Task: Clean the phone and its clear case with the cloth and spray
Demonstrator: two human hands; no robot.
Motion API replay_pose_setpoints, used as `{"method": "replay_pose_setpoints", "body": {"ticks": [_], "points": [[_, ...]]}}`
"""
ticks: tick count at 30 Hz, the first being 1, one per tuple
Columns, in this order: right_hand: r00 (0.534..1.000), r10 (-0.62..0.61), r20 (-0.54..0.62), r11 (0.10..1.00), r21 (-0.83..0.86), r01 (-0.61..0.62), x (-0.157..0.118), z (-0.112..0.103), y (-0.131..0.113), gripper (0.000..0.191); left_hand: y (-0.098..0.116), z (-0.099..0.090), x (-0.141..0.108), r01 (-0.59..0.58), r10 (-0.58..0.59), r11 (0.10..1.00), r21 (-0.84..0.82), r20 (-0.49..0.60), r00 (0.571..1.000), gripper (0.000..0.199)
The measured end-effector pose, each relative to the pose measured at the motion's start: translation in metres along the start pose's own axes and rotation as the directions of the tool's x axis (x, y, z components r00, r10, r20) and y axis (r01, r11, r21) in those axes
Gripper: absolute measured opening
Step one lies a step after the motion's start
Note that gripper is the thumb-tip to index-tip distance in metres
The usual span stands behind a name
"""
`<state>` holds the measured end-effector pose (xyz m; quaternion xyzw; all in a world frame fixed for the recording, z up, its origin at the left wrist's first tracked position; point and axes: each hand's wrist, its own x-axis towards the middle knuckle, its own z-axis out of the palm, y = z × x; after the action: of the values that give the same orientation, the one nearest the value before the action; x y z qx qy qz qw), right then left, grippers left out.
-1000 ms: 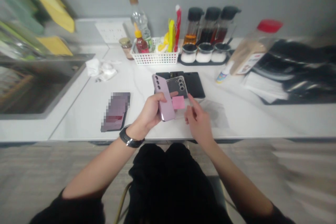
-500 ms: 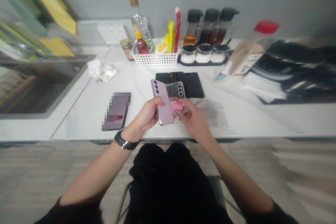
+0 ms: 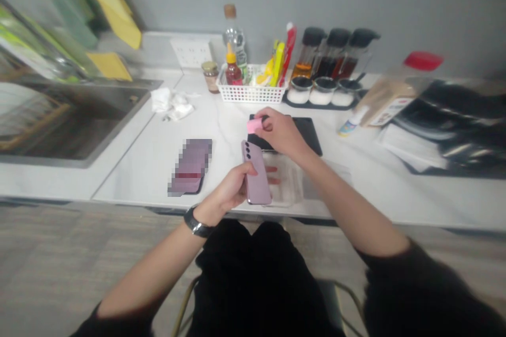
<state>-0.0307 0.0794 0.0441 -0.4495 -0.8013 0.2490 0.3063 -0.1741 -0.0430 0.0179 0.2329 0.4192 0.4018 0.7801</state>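
Observation:
My left hand (image 3: pixel 236 185) is closed round a pale purple smartphone (image 3: pixel 258 176), its back with several camera lenses turned up. In my right hand (image 3: pixel 280 130) a small pink piece (image 3: pixel 255 125), like a cloth or sponge, is pinched between thumb and fingers above the phone's camera end. Black phones (image 3: pixel 310 134) lie side by side beyond, partly covered by that hand. A clear plastic sheet or case (image 3: pixel 292 179) lies under and right of the held phone. Another phone (image 3: pixel 192 166), partly pixelated, rests on the counter to the left.
A white basket (image 3: pixel 251 95) of bottles and packets stands by the wall, with a jar (image 3: pixel 211 76) beside it. Seasoning jars (image 3: pixel 324 89) and a red-lidded container (image 3: pixel 395 89) are at right. The sink (image 3: pixel 118 121) and crumpled tissues (image 3: pixel 172 104) are at left.
My right hand with the pink piece has moved away from the phone's side, up and forward over the black phones. The left hand still holds the purple phone. The view has shifted.

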Motion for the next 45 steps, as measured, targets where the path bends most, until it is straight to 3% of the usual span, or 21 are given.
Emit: {"method": "replay_pose_setpoints", "body": {"ticks": [3, 5, 8, 10, 12, 15, 17, 20, 24, 27, 30, 34, 36, 39, 41, 45], "points": [[0.978, 0.032, 0.204, 0.983, -0.183, 0.006, 0.058, 0.031, -0.001, 0.049, -0.001, -0.002, -0.005, 0.008, -0.008, 1.0, -0.018, -0.001, 1.0, 0.048], [0.962, 0.034, 0.272, 0.977, -0.213, 0.026, 0.082, 0.052, 0.001, 0.044, -0.002, -0.003, -0.008, 0.012, -0.012, 0.999, -0.035, -0.008, 1.0, 0.049], [0.945, 0.014, 0.328, 0.969, -0.238, 0.068, 0.096, 0.074, 0.002, 0.031, -0.003, -0.005, -0.01, 0.037, -0.037, 0.999, -0.033, 0.004, 0.999, 0.047], [0.945, 0.014, 0.326, 0.962, -0.263, 0.076, 0.096, 0.077, 0.001, 0.033, -0.004, -0.006, -0.011, 0.051, -0.051, 0.999, -0.012, 0.016, 0.999, 0.046], [0.959, 0.017, 0.283, 0.956, -0.285, 0.067, 0.087, 0.07, -0.001, 0.039, -0.004, -0.008, -0.011, 0.056, -0.055, 0.998, -0.005, 0.02, 0.998, 0.045], [0.982, -0.008, 0.191, 0.957, -0.283, 0.063, 0.058, 0.041, 0.005, 0.044, -0.002, -0.011, -0.012, 0.022, -0.021, 0.998, -0.054, 0.017, 1.0, 0.045], [0.991, -0.041, 0.127, 0.975, -0.214, 0.068, 0.027, 0.016, 0.017, 0.037, 0.0, -0.013, -0.013, 0.025, -0.02, 0.995, -0.094, 0.053, 0.998, 0.049], [0.998, 0.005, 0.059, 0.999, -0.042, -0.003, -0.027, -0.015, 0.041, 0.033, 0.002, -0.015, -0.012, 0.065, -0.053, 0.993, -0.102, 0.116, 0.992, 0.052], [0.977, 0.09, 0.195, 0.965, 0.225, -0.134, -0.078, -0.03, 0.062, 0.035, 0.004, -0.008, -0.006, 0.107, -0.097, 0.992, -0.068, 0.134, 0.986, 0.051], [0.977, 0.11, 0.182, 0.927, 0.336, -0.167, -0.088, -0.034, 0.069, 0.035, 0.007, 0.0, -0.004, 0.108, -0.104, 0.993, -0.041, 0.09, 0.99, 0.049], [0.982, 0.169, 0.08, 0.905, 0.383, -0.187, -0.088, -0.042, 0.078, 0.037, 0.019, 0.004, -0.01, -0.035, 0.036, 0.999, 0.009, -0.024, 0.999, 0.05], [0.971, 0.236, 0.036, 0.84, 0.495, -0.222, -0.089, -0.049, 0.091, 0.041, 0.042, 0.002, -0.023, -0.152, 0.155, 0.962, 0.228, 0.004, 0.988, 0.06], [0.968, 0.25, 0.009, 0.81, 0.545, -0.214, -0.091, -0.05, 0.095, 0.041, 0.05, 0.001, -0.027, -0.213, 0.249, 0.851, 0.481, -0.011, 0.969, 0.065], [0.959, 0.276, -0.058, 0.776, 0.603, -0.186, -0.091, -0.052, 0.099, 0.037, 0.051, 0.001, -0.025, -0.195, 0.36, 0.447, 0.873, 0.024, 0.933, 0.077], [0.946, 0.301, -0.12, 0.759, 0.63, -0.162, -0.09, -0.055, 0.1, 0.034, 0.042, 0.0, -0.019, -0.125, 0.385, 0.176, 0.976, 0.048, 0.922, 0.084], [0.908, 0.339, -0.245, 0.753, 0.65, -0.106, -0.09, -0.062, 0.105, 0.03, 0.016, -0.005, -0.006, -0.022, 0.426, -0.196, 0.98, 0.105, 0.898, 0.089]]}}
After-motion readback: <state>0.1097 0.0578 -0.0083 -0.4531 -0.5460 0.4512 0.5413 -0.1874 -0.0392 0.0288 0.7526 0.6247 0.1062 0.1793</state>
